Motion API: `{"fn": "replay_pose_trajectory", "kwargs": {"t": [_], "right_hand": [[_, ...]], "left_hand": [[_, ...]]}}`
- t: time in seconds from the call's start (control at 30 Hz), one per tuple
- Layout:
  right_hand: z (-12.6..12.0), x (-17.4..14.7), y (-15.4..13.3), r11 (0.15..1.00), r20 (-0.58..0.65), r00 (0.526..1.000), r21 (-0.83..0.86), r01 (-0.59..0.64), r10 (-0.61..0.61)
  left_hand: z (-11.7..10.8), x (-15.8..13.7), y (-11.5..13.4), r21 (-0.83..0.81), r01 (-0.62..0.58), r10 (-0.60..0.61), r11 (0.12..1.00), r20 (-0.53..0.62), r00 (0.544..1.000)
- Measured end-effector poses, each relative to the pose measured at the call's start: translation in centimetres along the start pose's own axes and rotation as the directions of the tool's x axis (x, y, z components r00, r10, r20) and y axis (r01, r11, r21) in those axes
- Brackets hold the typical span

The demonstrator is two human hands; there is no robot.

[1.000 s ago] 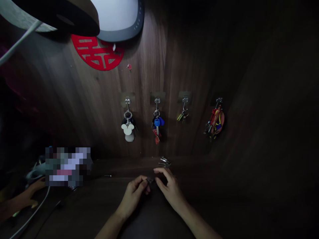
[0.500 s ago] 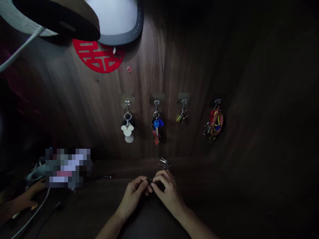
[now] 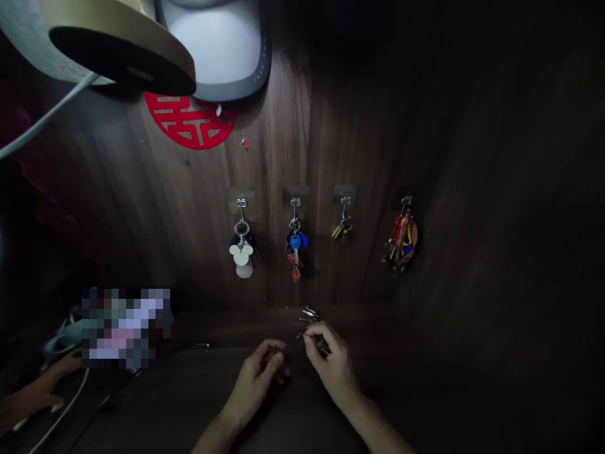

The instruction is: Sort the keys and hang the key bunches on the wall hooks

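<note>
My left hand (image 3: 259, 376) is over the dark wooden tabletop, its thumb and fingers apart and nothing visible between them. To its right, my right hand (image 3: 333, 362) pinches thumb against forefinger. At those fingertips shows a small dark metallic thing (image 3: 300, 338), too dim to name; whether it is held or lies just behind them I cannot tell. Several loose metal keys (image 3: 311, 313) lie on the tabletop just beyond my right hand, which partly covers them.
On the wooden wall hang a keyring with a white mouse-head charm (image 3: 241, 254), blue-headed keys (image 3: 296, 242), a small key bunch (image 3: 343, 228) and a colourful bundle (image 3: 403, 243). Another person's hand (image 3: 42, 394) is at left near a white cable (image 3: 70, 408). Caps (image 3: 217, 50) hang above.
My hands have come apart from their meeting point. The right moved slightly right toward the keys, and the left thumb and fingers have spread. The view has shifted a little.
</note>
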State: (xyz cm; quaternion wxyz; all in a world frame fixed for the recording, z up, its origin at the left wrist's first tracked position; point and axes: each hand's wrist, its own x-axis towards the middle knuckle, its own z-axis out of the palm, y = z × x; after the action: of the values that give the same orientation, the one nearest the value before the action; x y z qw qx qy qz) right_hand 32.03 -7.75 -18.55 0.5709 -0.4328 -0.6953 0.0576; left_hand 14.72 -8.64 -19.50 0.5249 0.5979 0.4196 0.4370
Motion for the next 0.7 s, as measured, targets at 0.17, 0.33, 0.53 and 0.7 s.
{"fn": "replay_pose_trajectory", "kwargs": {"t": [0.17, 0.33, 0.53, 0.7], "right_hand": [[-2.2, 2.5, 0.3, 0.982, -0.074, 0.980, 0.058, -0.182, 0.186], [-5.5, 7.9, 0.1, 0.963, -0.163, 0.955, 0.146, -0.226, 0.249], [-8.7, 15.5, 0.3, 0.959, -0.297, 0.920, 0.195, -0.204, 0.256], [-9.4, 19.7, 0.2, 0.954, -0.330, 0.903, 0.214, -0.212, 0.275]], "left_hand": [[0.0, 0.1, -0.2, 0.042, -0.001, 0.000, 0.999, 0.009, 1.000], [0.1, 0.2, -0.2, 0.065, 0.015, -0.015, 0.998, 0.004, 1.000], [0.0, 0.4, -0.6, 0.058, 0.009, -0.010, 0.998, 0.026, 1.000], [0.0, 0.4, -0.3, 0.057, 0.015, -0.016, 0.998, 0.026, 1.000]]}}
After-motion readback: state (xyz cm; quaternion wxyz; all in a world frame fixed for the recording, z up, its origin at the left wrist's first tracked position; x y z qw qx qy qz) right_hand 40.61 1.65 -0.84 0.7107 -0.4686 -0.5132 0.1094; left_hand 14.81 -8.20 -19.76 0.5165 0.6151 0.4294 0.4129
